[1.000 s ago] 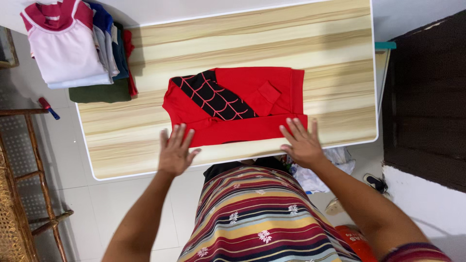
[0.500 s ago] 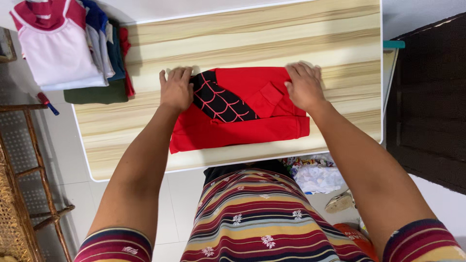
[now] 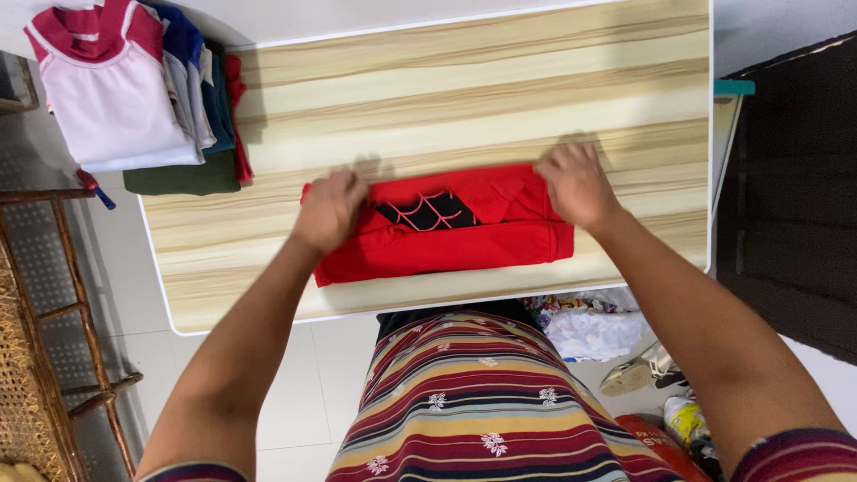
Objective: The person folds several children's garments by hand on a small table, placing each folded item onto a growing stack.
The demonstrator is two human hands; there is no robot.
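A red shirt (image 3: 446, 245) with a black web-patterned panel lies folded on the wooden table (image 3: 428, 80), near its front edge. My left hand (image 3: 328, 210) grips the shirt's far left edge, which is folded toward me. My right hand (image 3: 578, 186) grips the far right edge in the same way. Only a small strip of the black panel still shows between the folded layers.
A stack of folded clothes (image 3: 134, 98), pink and white on top, sits at the table's far left corner. A cane chair (image 3: 45, 339) stands to the left of the table. Bags and shoes (image 3: 616, 348) lie on the floor at the right.
Both hands reached to the shirt's far edge, took hold of it and pulled it toward me, folding the shirt over. Much of the black panel is now covered.
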